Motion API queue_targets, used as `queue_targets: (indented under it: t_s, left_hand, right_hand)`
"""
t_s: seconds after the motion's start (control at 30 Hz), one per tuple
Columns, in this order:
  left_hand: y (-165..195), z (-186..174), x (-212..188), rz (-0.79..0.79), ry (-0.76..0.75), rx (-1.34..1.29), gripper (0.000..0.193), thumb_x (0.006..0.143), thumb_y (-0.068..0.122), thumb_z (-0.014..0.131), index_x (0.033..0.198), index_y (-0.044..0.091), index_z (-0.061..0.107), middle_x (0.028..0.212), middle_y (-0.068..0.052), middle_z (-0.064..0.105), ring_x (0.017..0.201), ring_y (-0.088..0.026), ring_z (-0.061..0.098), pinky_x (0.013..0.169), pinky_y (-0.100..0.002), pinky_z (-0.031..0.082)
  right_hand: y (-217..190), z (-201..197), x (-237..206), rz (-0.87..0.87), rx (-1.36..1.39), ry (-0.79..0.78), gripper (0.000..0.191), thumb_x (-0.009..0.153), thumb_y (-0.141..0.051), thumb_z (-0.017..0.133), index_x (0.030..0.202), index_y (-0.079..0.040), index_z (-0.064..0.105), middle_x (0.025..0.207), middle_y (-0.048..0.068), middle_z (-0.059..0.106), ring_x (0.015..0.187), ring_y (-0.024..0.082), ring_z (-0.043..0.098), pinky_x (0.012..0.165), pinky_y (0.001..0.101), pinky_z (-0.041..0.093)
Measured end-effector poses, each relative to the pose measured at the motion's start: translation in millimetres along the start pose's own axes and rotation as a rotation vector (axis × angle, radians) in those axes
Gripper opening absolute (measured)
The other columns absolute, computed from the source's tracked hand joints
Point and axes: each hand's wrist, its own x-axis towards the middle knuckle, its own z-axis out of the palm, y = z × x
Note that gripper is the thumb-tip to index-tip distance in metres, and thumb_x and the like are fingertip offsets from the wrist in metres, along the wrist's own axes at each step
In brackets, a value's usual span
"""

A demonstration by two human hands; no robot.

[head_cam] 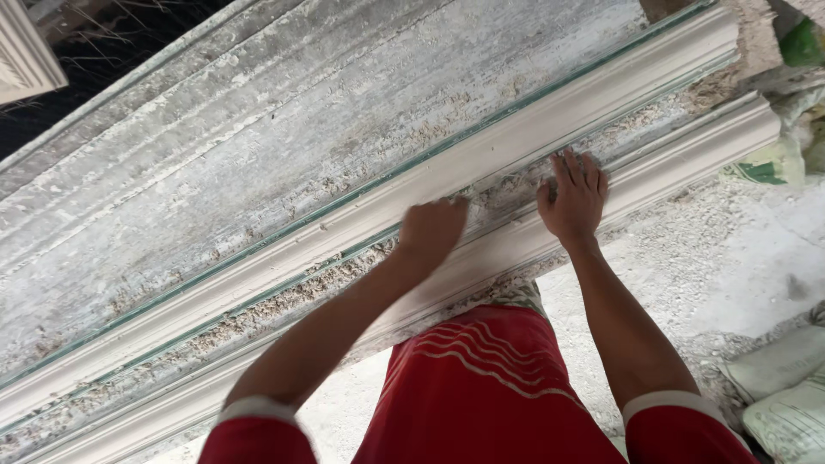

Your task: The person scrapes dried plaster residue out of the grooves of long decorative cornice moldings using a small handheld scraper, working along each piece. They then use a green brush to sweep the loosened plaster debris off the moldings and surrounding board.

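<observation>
Two hands on pale, fibre-strewn plaster cornice [516,146]: left hand [432,228] clenched on fibres, right hand [574,196] flat, released

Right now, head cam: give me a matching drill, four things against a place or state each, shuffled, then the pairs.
Things:
1. left hand
2. right hand
3. long white moulding
4. sacks

Places or states:
A. lying on the ground at the lower right
B. fingers spread flat on the fibrous strip
C. runs slantwise across the view, from lower left to upper right
D. curled, fingertips pressed in at the moulding's edge

Pairs: 1-D, 2-B, 3-C, 4-A
</observation>
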Motion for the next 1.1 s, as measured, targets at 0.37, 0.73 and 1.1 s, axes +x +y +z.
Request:
queue_targets:
  t_s: [0.37, 0.73, 1.1]
  left_hand:
    - [-60.5, 29.0, -42.3, -0.081, 0.284, -0.235, 0.034, 0.104, 0.029, 0.052, 0.118, 0.002, 0.067, 0.071, -0.013, 0.071, 0.046, -0.023, 0.064, 0.038, -0.040, 0.054]
    - [-42.3, -9.9, 21.6, -0.100, 0.032, -0.091, 0.033, 0.105, 0.040, 0.052, 0.109, 0.012, 0.069, 0.063, -0.008, 0.066, 0.053, -0.026, 0.065, 0.049, -0.045, 0.053]
    - [-16.3, -13.6, 85.3, -0.179, -0.331, 0.206, 0.026, 0.107, 0.027, 0.055, 0.097, 0.010, 0.071, 0.067, -0.008, 0.068, 0.054, -0.016, 0.069, 0.045, -0.037, 0.059]
  right_hand:
    - [4.2, 4.0, 3.6, -0.002, 0.034, -0.031, 0.051, 0.103, -0.030, 0.056, 0.149, -0.008, 0.058, 0.157, 0.018, 0.052, 0.150, 0.042, 0.037, 0.122, 0.0623, 0.022]
    - [55.7, 11.0, 8.0, -0.134, 0.215, -0.170, 0.060, 0.102, -0.033, 0.055, 0.153, -0.004, 0.042, 0.162, 0.025, 0.036, 0.152, 0.047, 0.027, 0.121, 0.0650, 0.022]
    - [212.6, -10.6, 77.2, -0.021, 0.034, -0.134, 0.053, 0.106, -0.025, 0.055, 0.155, -0.004, 0.046, 0.162, 0.022, 0.044, 0.155, 0.048, 0.030, 0.124, 0.0689, 0.014]
